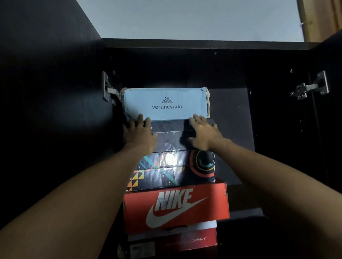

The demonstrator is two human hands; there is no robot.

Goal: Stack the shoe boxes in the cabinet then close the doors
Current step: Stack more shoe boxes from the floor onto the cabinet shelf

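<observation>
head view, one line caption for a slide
Both hands press a dark box under the blue box.

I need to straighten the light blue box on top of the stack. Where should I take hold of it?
Take the light blue box by its two short ends, coming from the front with one hand per side. It sits crosswise on top, long face toward you. The right end is clear; the left end is close to the cabinet wall and hinge, so slip fingers in flat.
</observation>
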